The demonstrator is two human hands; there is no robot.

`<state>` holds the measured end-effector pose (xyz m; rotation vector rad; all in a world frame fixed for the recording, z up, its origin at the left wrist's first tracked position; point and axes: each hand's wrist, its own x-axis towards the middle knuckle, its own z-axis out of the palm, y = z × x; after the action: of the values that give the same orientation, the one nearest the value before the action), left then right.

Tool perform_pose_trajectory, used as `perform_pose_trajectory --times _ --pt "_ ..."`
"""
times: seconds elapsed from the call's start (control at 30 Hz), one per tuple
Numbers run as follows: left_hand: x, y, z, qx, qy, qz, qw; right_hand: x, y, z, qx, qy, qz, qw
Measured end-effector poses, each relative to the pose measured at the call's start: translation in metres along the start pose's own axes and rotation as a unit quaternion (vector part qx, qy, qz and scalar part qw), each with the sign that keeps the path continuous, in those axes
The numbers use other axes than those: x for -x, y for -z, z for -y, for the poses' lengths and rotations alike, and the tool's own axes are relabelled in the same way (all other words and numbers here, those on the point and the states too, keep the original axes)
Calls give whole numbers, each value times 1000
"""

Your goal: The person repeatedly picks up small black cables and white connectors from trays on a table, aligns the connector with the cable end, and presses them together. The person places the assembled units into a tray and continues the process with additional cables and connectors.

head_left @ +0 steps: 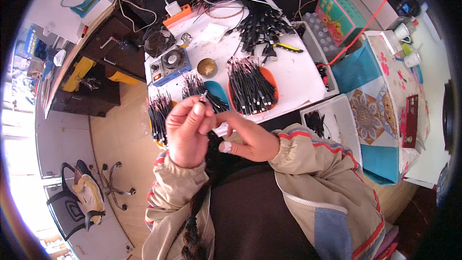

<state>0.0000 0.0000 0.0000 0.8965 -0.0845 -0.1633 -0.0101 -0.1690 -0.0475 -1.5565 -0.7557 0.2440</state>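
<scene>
My left hand (187, 130) is raised over the near edge of the white table, thumb and fingers pinched on a short black cable with a small metallic tip (204, 96) pointing up. Just beside it, my right hand (250, 138) has its thumb apart from its fingers, and its fingertips reach toward the left hand. I see nothing held in it. Behind the hands, bundled black cables (248, 86) lie in an orange tray (273, 83). More cables stand by a teal tray (216, 91), and another bundle (160, 113) lies at the left.
A blue electrical unit (172, 69), a round tin (207, 67), a fan (159, 43) and an orange power strip (176, 15) stand farther back. Loose cables (264, 24) and a yellow-handled tool (288, 47) lie behind. A white bin (344, 115) is at right, a chair (82, 192) at left.
</scene>
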Motion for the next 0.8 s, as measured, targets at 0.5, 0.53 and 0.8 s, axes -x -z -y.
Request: perform_pose_trajectory --times 0.5,0.53,0.8 --pt "28 -22 66 -154 163 95 970 250 108 120 161 -194 -407 878" --pt "32 -12 71 -154 180 83 968 265 111 109 151 -221 -409 872" --pt "57 45 85 -227 226 1 947 349 135 -149 392 -499 -317 705"
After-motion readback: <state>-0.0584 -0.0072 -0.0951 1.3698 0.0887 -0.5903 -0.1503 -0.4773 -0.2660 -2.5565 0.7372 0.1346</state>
